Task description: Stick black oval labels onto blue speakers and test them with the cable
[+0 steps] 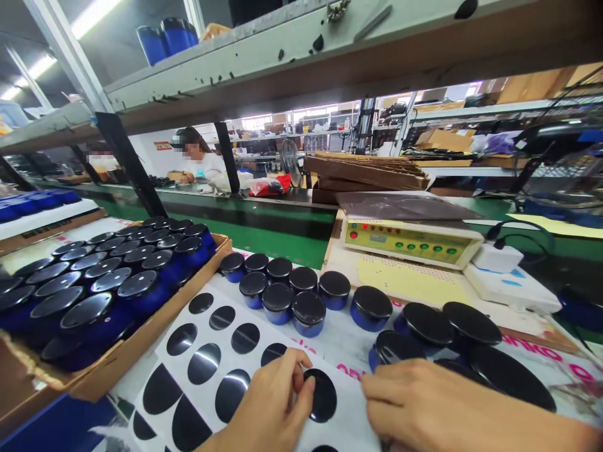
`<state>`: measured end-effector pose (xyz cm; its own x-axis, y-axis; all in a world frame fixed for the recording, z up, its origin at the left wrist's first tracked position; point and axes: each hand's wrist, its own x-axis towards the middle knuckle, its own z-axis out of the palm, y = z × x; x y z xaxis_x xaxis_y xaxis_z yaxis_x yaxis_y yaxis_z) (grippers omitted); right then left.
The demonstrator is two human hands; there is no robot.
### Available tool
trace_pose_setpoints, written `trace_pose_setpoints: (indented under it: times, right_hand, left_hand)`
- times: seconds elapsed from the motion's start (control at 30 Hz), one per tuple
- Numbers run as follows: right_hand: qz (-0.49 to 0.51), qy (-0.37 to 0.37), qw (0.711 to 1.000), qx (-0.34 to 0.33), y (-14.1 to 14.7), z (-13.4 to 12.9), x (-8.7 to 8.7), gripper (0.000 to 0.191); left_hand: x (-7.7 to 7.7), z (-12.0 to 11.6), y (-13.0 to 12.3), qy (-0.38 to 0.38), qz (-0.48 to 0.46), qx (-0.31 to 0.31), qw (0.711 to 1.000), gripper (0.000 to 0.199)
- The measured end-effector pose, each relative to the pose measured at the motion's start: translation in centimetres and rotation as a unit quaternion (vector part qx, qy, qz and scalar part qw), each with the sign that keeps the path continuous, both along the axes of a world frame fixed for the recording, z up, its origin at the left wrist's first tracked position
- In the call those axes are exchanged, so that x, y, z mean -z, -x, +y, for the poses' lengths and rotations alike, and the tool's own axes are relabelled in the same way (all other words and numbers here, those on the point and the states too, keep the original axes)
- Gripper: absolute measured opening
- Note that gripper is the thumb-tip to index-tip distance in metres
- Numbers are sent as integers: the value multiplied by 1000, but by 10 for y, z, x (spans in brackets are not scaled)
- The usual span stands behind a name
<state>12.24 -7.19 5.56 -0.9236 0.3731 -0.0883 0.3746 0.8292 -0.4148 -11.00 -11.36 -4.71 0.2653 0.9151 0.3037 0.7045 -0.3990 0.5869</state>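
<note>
A white sheet of black round stickers (205, 363) lies on the bench in front of me, overlapping other sticker sheets. My left hand (271, 398) is over it, thumb and forefinger pinched at the left edge of one black round sticker (324, 395). At the sheet's right edge, my right hand (414, 398) is closed with its fingers curled down; what they hold, if anything, is hidden. Just behind that hand stand blue jars with glossy black tops (399, 346). Several more such jars (308, 307) form rows behind the sheet.
To the left, a cardboard tray (179, 301) is packed with blue, black-topped jars. A control box with buttons (409, 242) sits at the back right beside a white adapter (499, 257). Overhead runs a shelf (264, 63). Across the green bench (282, 232) a person (200, 157) sits.
</note>
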Motion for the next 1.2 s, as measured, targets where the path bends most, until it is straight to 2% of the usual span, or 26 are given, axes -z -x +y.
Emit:
trace_pose_setpoints:
  times: [0.07,0.1,0.2,0.27,0.33,0.4,0.47,0.53,0.6,0.67,0.8,1.2]
  right_hand:
    - [29,5,995,99,-14,11,-4,13]
    - [47,8,985,165,-19,18,-7,11]
    - [128,54,938,318,-23,40,-20,26]
    - [196,117,905,358,-15,53,-21,34]
    - [245,194,871,380,-4,62,-12,39]
    - [262,265,842,389,8,66,3,40]
    - [262,299,830,390,16,67,19,40]
    - [263,298,830,392,20,64,31,40]
    - [268,281,832,397,22,60,36,38]
    - [271,257,841,392,24,58,38,36]
    - [273,206,863,372,27,59,39,32]
    - [226,187,879,375,30,59,44,27]
  left_hand:
    - [-13,7,1,-71,39,-8,997,17]
    - [-20,13,1,-118,63,-17,991,21]
    - [-36,39,-2,-211,151,-75,963,39]
    - [-38,58,-6,-202,200,-99,954,56]
    - [-34,69,-11,-177,198,-84,960,58]
    - [-26,70,-15,-147,132,-43,979,58]
    - [-17,65,-17,-81,25,0,996,67]
    - [-9,60,-19,26,-80,27,996,77]
    - [-4,58,-20,124,-159,31,979,85]
    - [-2,59,-21,173,-210,29,962,89]
    - [-3,61,-22,192,-243,41,950,89]
    - [-7,61,-23,184,-234,34,954,84]
